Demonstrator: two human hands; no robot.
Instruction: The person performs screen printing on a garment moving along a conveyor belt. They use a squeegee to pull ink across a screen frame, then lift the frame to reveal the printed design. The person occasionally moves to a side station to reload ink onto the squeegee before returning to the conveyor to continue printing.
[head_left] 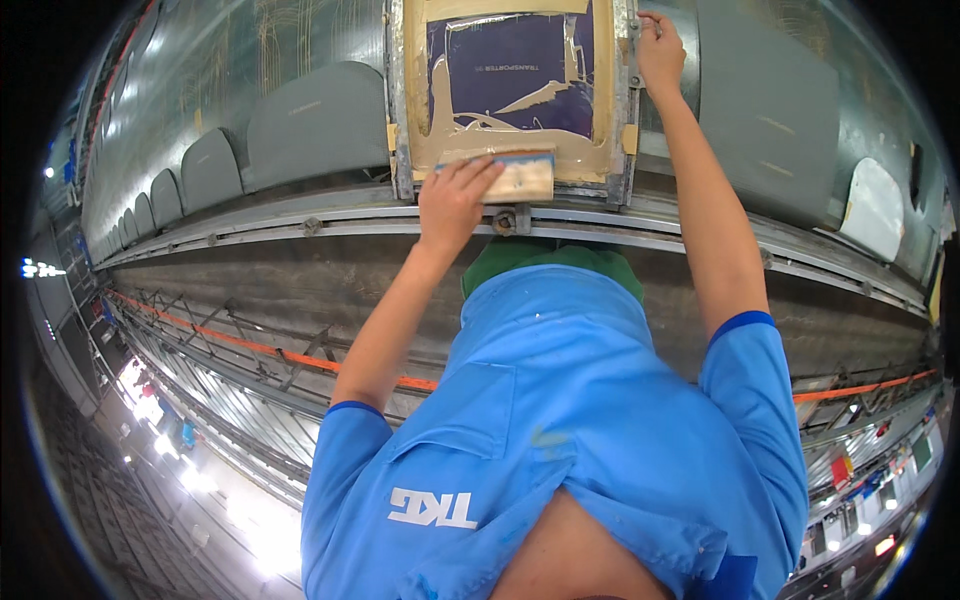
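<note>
In front of me a screen-printing frame (619, 110) lies on the long table, its dark purple mesh (500, 85) ringed and smeared with beige ink (570, 145). A wooden squeegee (530, 182) with a blue strip along its top lies across the near end of the frame. My left hand (455, 205) is closed over the squeegee's left part, fingers on top. At the frame's far right side, my right hand (662, 55) is bent with its fingers gripping the metal edge. Its fingertips are partly hidden.
Grey rounded flat pieces (318, 120) line the table to the left, and a large grey one (770, 110) lies to the right beside a whitish piece (873, 208). A metal rail (350, 218) with bolts runs along the near edge. An orange strip (250, 342) stretches behind me.
</note>
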